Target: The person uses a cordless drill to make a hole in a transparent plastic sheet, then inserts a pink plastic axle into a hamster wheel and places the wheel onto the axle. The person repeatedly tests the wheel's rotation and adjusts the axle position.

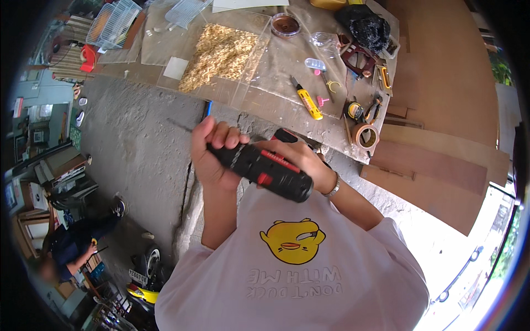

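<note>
In front of my chest I hold a black and red cordless drill (279, 171), lying slantwise with its nose to the left. My left hand (208, 157) is closed round the front end, at the chuck. A thin, blurred drill bit (179, 124) seems to stick out past its fingers. My right hand (301, 157), with a watch on its wrist, grips the drill from behind, its fingers over the body and the handle mostly hidden. Beyond the hands, on the workbench (265, 99), lies a yellow utility knife (309, 103).
Wood shavings (223, 52) are heaped on the bench. A tape roll (365, 136), tape measure (354, 110) and pliers (375, 106) lie near its right corner. A round dish (285, 25) is farther back. Plywood sheets (436, 165) lean at right; a person (72, 248) is at lower left.
</note>
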A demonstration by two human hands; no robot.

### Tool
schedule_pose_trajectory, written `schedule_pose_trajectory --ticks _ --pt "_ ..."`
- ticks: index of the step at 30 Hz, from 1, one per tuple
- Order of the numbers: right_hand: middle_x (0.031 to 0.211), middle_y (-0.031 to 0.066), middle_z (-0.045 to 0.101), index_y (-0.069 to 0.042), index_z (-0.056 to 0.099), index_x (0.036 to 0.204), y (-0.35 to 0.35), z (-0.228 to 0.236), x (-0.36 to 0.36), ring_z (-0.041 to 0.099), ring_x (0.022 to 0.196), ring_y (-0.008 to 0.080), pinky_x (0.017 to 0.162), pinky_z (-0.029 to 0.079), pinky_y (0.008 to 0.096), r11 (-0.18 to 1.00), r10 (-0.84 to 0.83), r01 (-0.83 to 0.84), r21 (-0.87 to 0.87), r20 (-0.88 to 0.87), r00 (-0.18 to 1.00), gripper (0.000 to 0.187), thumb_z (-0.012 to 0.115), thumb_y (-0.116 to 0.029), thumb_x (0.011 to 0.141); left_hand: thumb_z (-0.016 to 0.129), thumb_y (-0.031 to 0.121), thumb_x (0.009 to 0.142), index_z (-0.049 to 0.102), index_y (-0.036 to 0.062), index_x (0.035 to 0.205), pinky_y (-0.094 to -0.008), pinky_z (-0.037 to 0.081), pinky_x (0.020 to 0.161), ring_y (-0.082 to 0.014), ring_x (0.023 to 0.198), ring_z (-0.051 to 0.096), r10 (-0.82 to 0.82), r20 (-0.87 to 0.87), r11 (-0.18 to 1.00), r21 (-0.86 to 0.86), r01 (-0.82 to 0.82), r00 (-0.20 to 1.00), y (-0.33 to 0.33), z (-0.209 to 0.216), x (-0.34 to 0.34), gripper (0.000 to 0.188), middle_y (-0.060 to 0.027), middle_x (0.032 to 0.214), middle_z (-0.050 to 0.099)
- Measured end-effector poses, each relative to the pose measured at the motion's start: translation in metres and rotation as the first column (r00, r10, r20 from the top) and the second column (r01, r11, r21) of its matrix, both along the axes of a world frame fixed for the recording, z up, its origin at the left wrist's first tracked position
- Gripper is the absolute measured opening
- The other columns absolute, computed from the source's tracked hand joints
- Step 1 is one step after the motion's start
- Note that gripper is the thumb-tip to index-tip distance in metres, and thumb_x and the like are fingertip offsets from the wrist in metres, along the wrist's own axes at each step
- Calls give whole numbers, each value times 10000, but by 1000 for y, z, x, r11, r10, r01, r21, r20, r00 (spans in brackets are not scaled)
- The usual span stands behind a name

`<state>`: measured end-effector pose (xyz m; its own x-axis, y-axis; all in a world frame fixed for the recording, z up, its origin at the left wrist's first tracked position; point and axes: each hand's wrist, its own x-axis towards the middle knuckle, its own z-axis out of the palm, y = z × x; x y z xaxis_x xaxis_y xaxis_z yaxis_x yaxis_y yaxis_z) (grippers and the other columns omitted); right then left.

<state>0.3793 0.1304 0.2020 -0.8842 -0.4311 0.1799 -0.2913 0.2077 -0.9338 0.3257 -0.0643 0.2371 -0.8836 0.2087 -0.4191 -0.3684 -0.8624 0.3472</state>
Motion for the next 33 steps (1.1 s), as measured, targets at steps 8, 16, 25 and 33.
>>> schedule_pose_trajectory --ticks 8,16,25,33 --pt "1402 233 534 -67 513 1441 21 -5 9 614 1201 415 957 543 480 990 -112 78 -115 -322 940 914 907 -450 711 637 212 969 460 194 675 -389 520 720 -124 586 518 35 46 997 -64 -32 998 5 -8 -8 343 52 587 428" --pt "1243 210 621 -60 673 1051 -3 17 3 727 936 351 706 625 388 968 -145 242 71 -630 763 463 898 -276 708 628 221 971 445 193 657 -389 512 704 -132 583 521 55 3 985 -162 -54 998 11 2 -9 365 48 595 439" --pt "1362 256 558 -72 570 1271 3 -5 3 682 1088 395 823 585 460 962 -232 145 -233 -408 883 754 808 -587 775 606 231 989 436 191 683 -393 508 715 -132 595 519 40 -73 978 -203 -54 997 1 2 -8 353 48 598 442" --pt "1309 257 612 -2 474 1447 -1 -13 -9 608 1226 411 1028 476 468 996 83 -77 42 -171 982 795 776 -359 805 566 182 1006 431 182 699 -370 493 767 -114 579 484 -63 -201 997 22 69 978 -8 10 -4 335 46 592 429"
